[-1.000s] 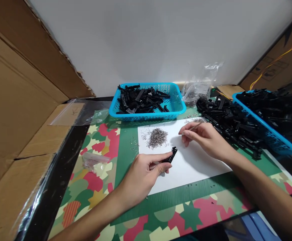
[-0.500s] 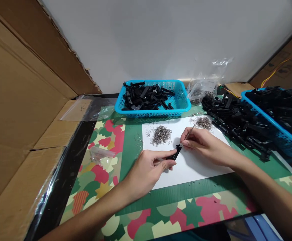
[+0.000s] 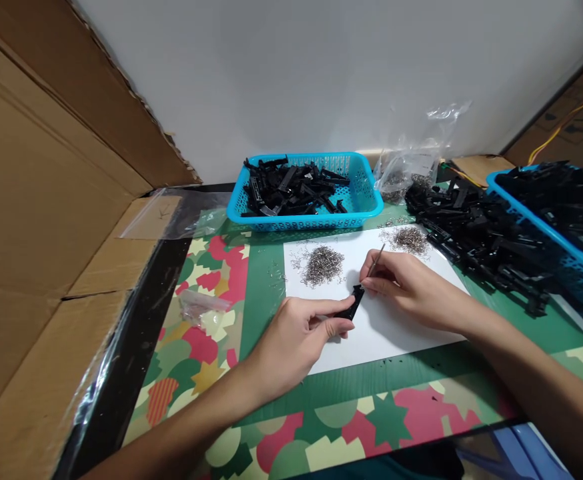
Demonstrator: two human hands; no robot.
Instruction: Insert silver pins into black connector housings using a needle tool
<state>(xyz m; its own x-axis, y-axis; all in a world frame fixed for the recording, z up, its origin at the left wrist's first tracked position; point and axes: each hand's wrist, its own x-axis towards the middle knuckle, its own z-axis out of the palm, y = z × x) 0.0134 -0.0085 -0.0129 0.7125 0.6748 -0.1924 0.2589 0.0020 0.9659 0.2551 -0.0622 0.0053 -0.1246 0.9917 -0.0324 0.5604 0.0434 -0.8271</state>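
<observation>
As our eyes travel from the far left of the frame, we meet brown cardboard point(image 3: 16, 200), creased and ragged along its upper edge. Beside it, left of centre, a flat clear bag point(image 3: 191, 208) lies wrinkled, and lower down a small crumpled pouch point(image 3: 204, 308) sits on the patterned covering point(image 3: 186, 360), printed with stars and rounded scraps of colour. Our left hand point(image 3: 299, 333), at lower centre, pinches a slim black part point(image 3: 355, 303) (glossy, with a notched upper end) between thumb and fingers, above the smooth white paper point(image 3: 396, 333). At upper centre, a blue lattice-walled basket point(image 3: 304, 222) holds jumbled black plastic pieces; below it on the paper lies a mound of tiny bent wires point(image 3: 324, 265). Just right of centre, our right hand point(image 3: 401, 283) grips a thin metallic tool point(image 3: 377, 259) in its fingertips, tilted, close to the part's upper end. Farther right we find a smaller wire pile point(image 3: 410, 240), a see-through sack point(image 3: 411, 167) behind it, a tangled black heap point(image 3: 471, 233), and a second blue basket point(image 3: 546, 227), heaped with dark pieces, at the right edge.
</observation>
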